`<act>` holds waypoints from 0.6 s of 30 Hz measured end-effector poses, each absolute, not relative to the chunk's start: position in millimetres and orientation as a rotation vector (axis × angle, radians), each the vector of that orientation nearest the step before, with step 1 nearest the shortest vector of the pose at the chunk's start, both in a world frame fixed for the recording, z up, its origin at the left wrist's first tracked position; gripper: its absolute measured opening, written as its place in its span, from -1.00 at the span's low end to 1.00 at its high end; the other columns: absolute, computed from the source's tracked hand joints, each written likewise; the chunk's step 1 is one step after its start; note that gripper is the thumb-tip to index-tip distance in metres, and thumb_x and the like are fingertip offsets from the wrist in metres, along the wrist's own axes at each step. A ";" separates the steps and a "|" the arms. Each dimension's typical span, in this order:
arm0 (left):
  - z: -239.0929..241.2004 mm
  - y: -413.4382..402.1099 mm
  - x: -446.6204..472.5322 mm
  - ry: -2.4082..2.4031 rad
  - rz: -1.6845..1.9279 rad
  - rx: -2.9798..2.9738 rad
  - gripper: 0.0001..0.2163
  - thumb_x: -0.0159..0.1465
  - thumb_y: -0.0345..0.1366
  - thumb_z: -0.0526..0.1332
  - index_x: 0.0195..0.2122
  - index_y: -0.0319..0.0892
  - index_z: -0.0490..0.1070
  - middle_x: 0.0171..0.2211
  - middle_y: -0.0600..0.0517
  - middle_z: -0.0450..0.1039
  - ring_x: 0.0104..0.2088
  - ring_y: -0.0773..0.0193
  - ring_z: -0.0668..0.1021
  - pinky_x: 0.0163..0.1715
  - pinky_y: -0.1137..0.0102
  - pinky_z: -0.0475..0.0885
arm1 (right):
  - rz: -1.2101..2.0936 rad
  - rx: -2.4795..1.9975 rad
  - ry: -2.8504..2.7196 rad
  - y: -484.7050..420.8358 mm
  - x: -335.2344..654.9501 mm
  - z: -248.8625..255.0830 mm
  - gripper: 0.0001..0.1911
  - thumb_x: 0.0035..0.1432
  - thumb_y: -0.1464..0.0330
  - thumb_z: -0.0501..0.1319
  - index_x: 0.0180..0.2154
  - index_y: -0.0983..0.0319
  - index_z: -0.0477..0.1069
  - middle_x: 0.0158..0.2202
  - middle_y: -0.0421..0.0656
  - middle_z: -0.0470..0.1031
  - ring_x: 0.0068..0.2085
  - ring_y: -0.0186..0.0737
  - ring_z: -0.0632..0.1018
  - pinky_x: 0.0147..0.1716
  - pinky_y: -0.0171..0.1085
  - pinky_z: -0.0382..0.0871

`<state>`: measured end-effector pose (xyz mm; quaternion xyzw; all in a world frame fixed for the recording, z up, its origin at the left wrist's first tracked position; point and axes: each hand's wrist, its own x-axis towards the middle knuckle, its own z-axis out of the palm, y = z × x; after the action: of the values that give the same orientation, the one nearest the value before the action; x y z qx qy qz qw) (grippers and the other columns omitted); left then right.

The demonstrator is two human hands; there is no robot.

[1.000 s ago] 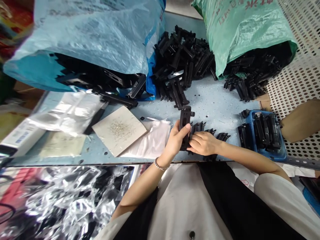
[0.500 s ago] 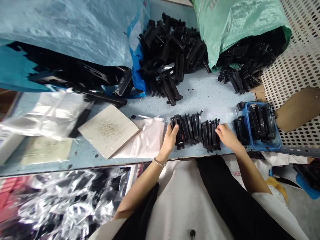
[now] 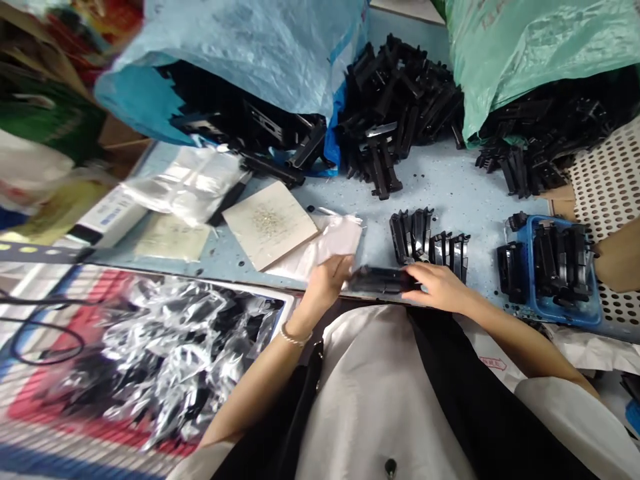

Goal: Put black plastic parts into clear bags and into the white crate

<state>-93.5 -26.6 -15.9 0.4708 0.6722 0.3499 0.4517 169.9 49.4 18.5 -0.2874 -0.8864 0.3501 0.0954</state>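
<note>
A long black plastic part point(image 3: 377, 280) lies lengthwise along the table's front edge, blurred by motion. My right hand point(image 3: 437, 287) is closed on its right end, thumb and fingers to either side. At the part's left end, my left hand point(image 3: 327, 287) has its fingers curled beside a stack of white plastic bags point(image 3: 333, 243); what these fingers hold, if anything, is hidden. Behind my right hand stand several similar black parts in a row point(image 3: 413, 233).
A blue basket point(image 3: 533, 287) of black parts stands at the right. Blue point(image 3: 240, 47) and green point(image 3: 540, 47) bags with black parts are at the back, a loose heap point(image 3: 400, 100) between them. A square board point(image 3: 270, 227) lies left; wrapped parts point(image 3: 175, 360) fill a crate below.
One black part has left the row and now lies crosswise at the table edge. My right hand moved left onto it; my left hand shifted toward the white bags. The view swung left.
</note>
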 end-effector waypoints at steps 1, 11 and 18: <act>-28.3 -24.5 -99.4 1.883 0.914 1.286 -0.67 0.33 -0.02 0.20 -0.13 -0.17 0.57 -0.14 -0.20 0.55 -0.07 -0.02 0.58 -0.07 0.13 0.50 | 1.235 -0.954 -2.460 50.3 169.8 13.6 -0.55 0.23 0.14 0.34 0.06 0.23 0.47 -0.08 -0.02 0.60 -0.11 -0.02 0.64 -0.13 -0.07 0.57; -57.9 4.8 -158.8 1.923 0.968 1.030 -0.73 0.12 -0.07 0.29 -0.50 -0.18 0.46 -0.59 0.07 0.35 -0.52 0.27 0.37 -0.48 0.38 0.22 | 2.213 -1.012 -1.062 25.2 126.9 -13.8 -0.54 0.07 -0.02 0.41 -0.34 0.27 0.51 -0.32 -0.04 0.64 -0.42 -0.22 0.59 -0.37 -0.21 0.47; -54.8 0.5 -164.6 1.828 1.129 0.887 -0.81 -0.02 -0.26 0.31 -0.39 -0.15 0.37 -0.54 0.11 0.41 -0.51 0.33 0.43 -0.48 0.44 0.25 | 2.779 -0.878 -0.583 19.7 83.0 -37.9 -0.48 0.23 -0.05 0.23 -0.25 0.31 0.54 -0.44 -0.04 0.61 -0.49 -0.26 0.54 -0.56 -0.36 0.33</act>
<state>-164.6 0.5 -54.8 0.3503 0.7217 0.4456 0.3974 83.0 19.7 -37.9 -0.2944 -0.1954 0.9317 0.0846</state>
